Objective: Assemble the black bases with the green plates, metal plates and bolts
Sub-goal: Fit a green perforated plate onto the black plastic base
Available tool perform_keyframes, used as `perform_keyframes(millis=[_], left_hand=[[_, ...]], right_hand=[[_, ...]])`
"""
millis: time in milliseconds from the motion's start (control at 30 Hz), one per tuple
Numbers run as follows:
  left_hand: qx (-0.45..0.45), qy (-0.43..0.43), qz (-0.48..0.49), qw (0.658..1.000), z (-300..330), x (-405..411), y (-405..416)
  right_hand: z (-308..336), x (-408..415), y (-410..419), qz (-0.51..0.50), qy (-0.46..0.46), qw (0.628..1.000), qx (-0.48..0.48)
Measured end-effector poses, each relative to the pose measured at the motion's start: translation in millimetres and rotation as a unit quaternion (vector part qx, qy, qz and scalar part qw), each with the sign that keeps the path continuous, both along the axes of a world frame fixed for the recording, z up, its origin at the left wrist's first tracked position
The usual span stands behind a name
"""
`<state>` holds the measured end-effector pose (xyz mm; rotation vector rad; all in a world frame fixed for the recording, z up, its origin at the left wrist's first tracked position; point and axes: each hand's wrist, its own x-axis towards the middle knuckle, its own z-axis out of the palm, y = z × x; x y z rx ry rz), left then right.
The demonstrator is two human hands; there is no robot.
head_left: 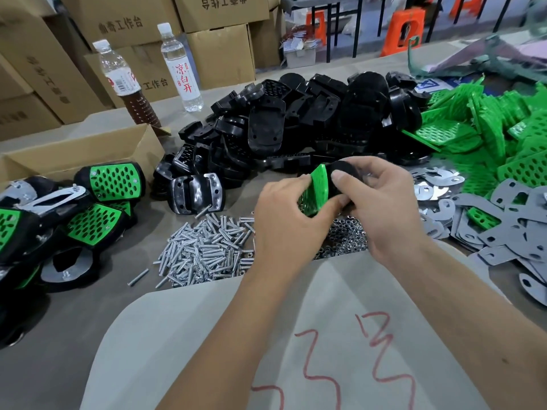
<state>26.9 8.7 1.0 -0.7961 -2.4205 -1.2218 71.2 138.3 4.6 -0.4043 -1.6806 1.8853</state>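
Between my two hands, just above the desk [88,306], I hold the piece the next move turns on: a green plate [317,184] pressed against a black base [344,170]. My left hand [284,229] curls round the near, lower end of the plate, fingers wrapped under it. My right hand [381,208] grips the base from the far side, its thumb lying across the top of the dark shell. Both grips are closed on the pair; neither is free. The plate stands nearly on edge, its long axis running from low and near me up and away, its perforated face turned left. The base sits to the right of it, touching it, so I judge that seating the plate means pushing the two together sideways, left hand toward right.

Directly below my hands lies the heap of bolts [207,247], nearer my left hand, and a smaller heap of nuts [346,238] under my right wrist. The metal plates [503,226] are spread well out to the right, so my right hand would be the closer one for those. Behind my hands rises the pile of loose black bases [310,122], with loose green plates [488,122] to its right. Finished assemblies [97,199] sit at the left beside a cardboard box [83,152]. Nothing stands between my hands and the bolts, though the pile behind is close to my knuckles.
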Motion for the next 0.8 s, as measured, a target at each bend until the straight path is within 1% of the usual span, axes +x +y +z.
perform_keyframes(millis=[67, 133, 200, 267, 333, 467, 600, 700, 800], left_hand=[[0.078, -0.068, -0.009, 0.995, 0.4, 0.2, 0.3], [0.141, -0.150, -0.035, 0.978, 1.4, 0.0, -1.8], [0.203, -0.206, -0.054, 0.956, 3.7, 0.5, -3.9], [0.266, -0.245, -0.038, 0.932, 4.5, -0.8, -4.2], [0.302, -0.275, -0.017, 0.913, 2.4, -1.9, -3.5], [0.317, -0.286, 0.004, 0.904, -2.0, -4.4, -3.4], [0.322, -0.275, -0.008, 0.906, -3.1, -6.3, -5.5], [0.322, -0.268, -0.008, 0.908, -2.4, -5.3, -5.4], [0.318, -0.243, -0.007, 0.917, -1.8, -3.5, -4.4]], right_hand=[[-1.7, 0.2, -2.6, -0.016, 0.013, 0.997, 0.073], [-3.5, 0.3, -4.3, -0.018, 0.022, 0.993, 0.115], [-4.9, 0.3, -6.1, -0.007, 0.024, 0.991, 0.132], [-5.7, 0.0, -6.6, 0.011, 0.019, 0.991, 0.133], [-6.7, -1.1, -4.7, 0.029, 0.016, 0.993, 0.111], [-8.8, -2.8, -2.2, 0.067, 0.026, 0.996, 0.047], [-8.6, -2.7, -1.0, 0.086, 0.028, 0.996, 0.003], [-8.6, -2.6, -0.7, 0.088, 0.029, 0.996, 0.001], [-9.0, -2.3, -3.0, 0.078, 0.033, 0.996, 0.033]])
